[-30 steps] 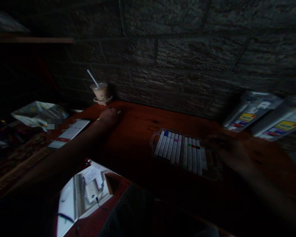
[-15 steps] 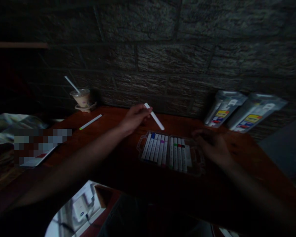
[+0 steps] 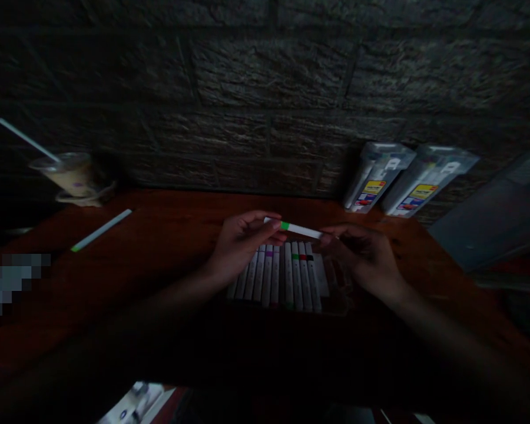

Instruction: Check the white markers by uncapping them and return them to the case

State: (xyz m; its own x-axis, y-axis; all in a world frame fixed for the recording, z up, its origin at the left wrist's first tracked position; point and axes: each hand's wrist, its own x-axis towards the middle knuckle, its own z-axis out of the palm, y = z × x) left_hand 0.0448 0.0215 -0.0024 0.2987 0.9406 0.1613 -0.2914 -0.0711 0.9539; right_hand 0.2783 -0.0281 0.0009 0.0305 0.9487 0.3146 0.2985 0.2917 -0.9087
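A white marker [image 3: 304, 230] with a green band lies nearly level between my two hands. My left hand [image 3: 247, 238] pinches its left end near the green band, and my right hand [image 3: 365, 254] has fingertips closed on its right end. Just below, on the table, lies a clear plastic marker case [image 3: 341, 294], open, with white markers [image 3: 287, 280] lined up in it. Purple, green, red and black bands show on some of them. The left part of the row is partly covered by my left hand.
Another marker [image 3: 101, 230] with a light green end lies on the wooden table [image 3: 168, 235] to the left. Behind it stands a cup with a straw [image 3: 73, 174] in a holder. Two upright plastic cases [image 3: 375, 179] stand at the back right, against the dark stone wall [image 3: 229, 129].
My left hand has brought the marker lower and turned it closer to level. My right hand has moved in from the case's right side and taken its other end. The view has shifted right.
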